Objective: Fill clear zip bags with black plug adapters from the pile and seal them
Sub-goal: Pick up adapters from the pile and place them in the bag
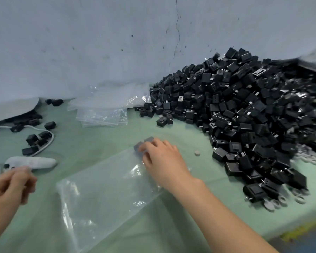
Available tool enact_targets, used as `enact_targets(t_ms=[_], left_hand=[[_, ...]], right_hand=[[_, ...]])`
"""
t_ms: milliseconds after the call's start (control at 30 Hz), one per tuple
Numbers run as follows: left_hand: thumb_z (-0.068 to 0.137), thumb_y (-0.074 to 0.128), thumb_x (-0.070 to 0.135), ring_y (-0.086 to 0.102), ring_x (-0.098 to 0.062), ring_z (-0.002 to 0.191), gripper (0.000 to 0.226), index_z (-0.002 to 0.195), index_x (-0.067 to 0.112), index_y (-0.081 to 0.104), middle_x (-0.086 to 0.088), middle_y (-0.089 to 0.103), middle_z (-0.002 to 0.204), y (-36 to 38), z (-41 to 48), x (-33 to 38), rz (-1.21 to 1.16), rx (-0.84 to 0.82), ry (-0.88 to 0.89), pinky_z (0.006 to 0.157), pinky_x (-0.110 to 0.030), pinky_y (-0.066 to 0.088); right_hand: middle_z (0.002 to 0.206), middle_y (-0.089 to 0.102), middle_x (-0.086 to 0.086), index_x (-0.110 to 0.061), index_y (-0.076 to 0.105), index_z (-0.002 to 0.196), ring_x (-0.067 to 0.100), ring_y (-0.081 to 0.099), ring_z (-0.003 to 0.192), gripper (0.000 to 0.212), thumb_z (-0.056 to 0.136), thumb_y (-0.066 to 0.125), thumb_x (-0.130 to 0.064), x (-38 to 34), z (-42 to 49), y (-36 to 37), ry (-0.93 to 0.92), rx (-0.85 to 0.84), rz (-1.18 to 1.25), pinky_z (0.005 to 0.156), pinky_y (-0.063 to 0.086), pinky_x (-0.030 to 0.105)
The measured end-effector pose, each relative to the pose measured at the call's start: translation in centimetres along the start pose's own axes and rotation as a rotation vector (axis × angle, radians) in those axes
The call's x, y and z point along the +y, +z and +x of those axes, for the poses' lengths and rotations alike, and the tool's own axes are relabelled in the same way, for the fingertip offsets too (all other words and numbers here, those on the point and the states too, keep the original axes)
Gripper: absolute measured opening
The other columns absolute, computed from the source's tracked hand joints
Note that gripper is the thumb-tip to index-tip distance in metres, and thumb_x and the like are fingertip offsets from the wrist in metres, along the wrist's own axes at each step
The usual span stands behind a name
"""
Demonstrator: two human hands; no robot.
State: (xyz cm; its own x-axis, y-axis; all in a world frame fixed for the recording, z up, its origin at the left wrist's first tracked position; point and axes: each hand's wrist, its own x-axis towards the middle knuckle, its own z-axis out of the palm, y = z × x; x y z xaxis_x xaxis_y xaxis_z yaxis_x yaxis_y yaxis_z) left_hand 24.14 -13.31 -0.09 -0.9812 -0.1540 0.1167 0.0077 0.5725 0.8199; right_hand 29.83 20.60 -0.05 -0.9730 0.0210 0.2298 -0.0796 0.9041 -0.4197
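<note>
R grip (162, 157) curled on adapters (144, 143) at far end of zip bag (102, 194); L grip (11, 185) blurred, state unclear.

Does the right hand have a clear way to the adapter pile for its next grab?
Probably yes. The right hand sits at the zip bag's far end, fingers curled on two adapters; the pile lies just right of it, only bare mat and a small disc between.
</note>
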Motion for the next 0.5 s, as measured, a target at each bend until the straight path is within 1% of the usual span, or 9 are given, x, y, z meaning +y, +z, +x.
enact_targets(t_ms=[33,67,100,167,200,267,300,400,500], left_hand=[[0.106,0.039,0.02,0.049,-0.028,0.066,0.032,0.106,0.004,0.067,-0.026,0.059,0.086,0.4,-0.7,0.7,0.028,-0.02,0.123,0.062,-0.035,0.041],[0.104,0.043,0.028,0.054,-0.022,0.064,0.027,0.103,0.019,0.069,-0.009,0.065,0.083,1.2,-1.4,1.9,0.054,0.003,0.253,0.058,-0.03,0.043],[0.1,0.045,0.04,0.059,-0.011,0.064,0.023,0.101,0.029,0.066,0.003,0.067,0.085,2.5,-2.4,3.9,0.05,0.005,0.347,0.059,-0.026,0.047],[0.089,0.049,0.056,0.064,0.0,0.074,0.022,0.104,0.044,0.059,0.02,0.067,0.093,5.1,-2.9,7.0,0.054,-0.093,0.449,0.063,-0.015,0.05],[0.088,0.052,0.058,0.064,0.002,0.08,0.021,0.105,0.047,0.057,0.022,0.065,0.095,6.7,-2.4,8.2,0.064,-0.146,0.49,0.066,-0.014,0.05],[0.092,0.059,0.051,0.062,0.002,0.088,0.017,0.107,0.047,0.053,0.019,0.063,0.099,10.6,-1.2,10.2,0.109,-0.215,0.553,0.075,-0.022,0.052],[0.092,0.062,0.044,0.061,0.0,0.092,0.023,0.111,0.046,0.051,0.017,0.061,0.106,12.7,-0.5,11.2,0.124,-0.252,0.571,0.08,-0.028,0.052],[0.092,0.063,0.039,0.055,-0.012,0.112,0.05,0.137,0.028,0.046,0.002,0.051,0.133,18.5,1.7,14.6,0.222,-0.361,0.553,0.097,-0.033,0.045],[0.09,0.064,0.048,0.042,-0.023,0.134,0.075,0.151,0.024,0.029,-0.005,0.032,0.151,23.8,4.8,17.2,0.337,-0.443,0.517,0.111,-0.036,0.035]], right_hand=[[0.129,0.054,-0.002,-0.029,0.057,0.127,0.026,0.046,0.116,0.032,0.102,0.038,-0.031,0.1,0.0,-0.1,0.018,-0.016,-0.006,0.095,0.034,0.039],[0.128,0.054,-0.001,-0.028,0.057,0.127,0.026,0.047,0.116,0.032,0.102,0.038,-0.031,0.3,0.0,-0.2,0.036,-0.028,-0.009,0.095,0.035,0.04],[0.128,0.055,-0.001,-0.028,0.057,0.127,0.027,0.047,0.116,0.032,0.102,0.038,-0.031,0.5,0.2,-0.3,0.057,-0.033,-0.008,0.097,0.037,0.041],[0.127,0.057,0.0,-0.027,0.057,0.129,0.026,0.048,0.117,0.034,0.102,0.038,-0.03,1.1,0.7,-0.7,0.108,-0.025,0.025,0.099,0.038,0.043],[0.127,0.057,0.0,-0.028,0.058,0.128,0.025,0.048,0.117,0.033,0.102,0.038,-0.03,1.4,1.0,-1.0,0.139,-0.009,0.052,0.1,0.039,0.043],[0.126,0.058,-0.001,-0.028,0.059,0.126,0.023,0.048,0.117,0.032,0.101,0.039,-0.029,2.3,1.7,-1.5,0.205,0.034,0.112,0.1,0.039,0.043],[0.126,0.058,-0.001,-0.029,0.059,0.125,0.022,0.048,0.117,0.031,0.101,0.039,-0.028,2.9,2.1,-1.6,0.239,0.052,0.143,0.099,0.039,0.043],[0.129,0.056,-0.001,-0.028,0.058,0.126,0.021,0.049,0.119,0.031,0.101,0.04,-0.027,4.8,3.4,-2.0,0.337,0.087,0.226,0.1,0.042,0.044],[0.132,0.054,0.001,-0.027,0.055,0.127,0.023,0.05,0.12,0.03,0.101,0.04,-0.028,6.9,4.5,-1.9,0.421,0.072,0.281,0.101,0.042,0.044]])
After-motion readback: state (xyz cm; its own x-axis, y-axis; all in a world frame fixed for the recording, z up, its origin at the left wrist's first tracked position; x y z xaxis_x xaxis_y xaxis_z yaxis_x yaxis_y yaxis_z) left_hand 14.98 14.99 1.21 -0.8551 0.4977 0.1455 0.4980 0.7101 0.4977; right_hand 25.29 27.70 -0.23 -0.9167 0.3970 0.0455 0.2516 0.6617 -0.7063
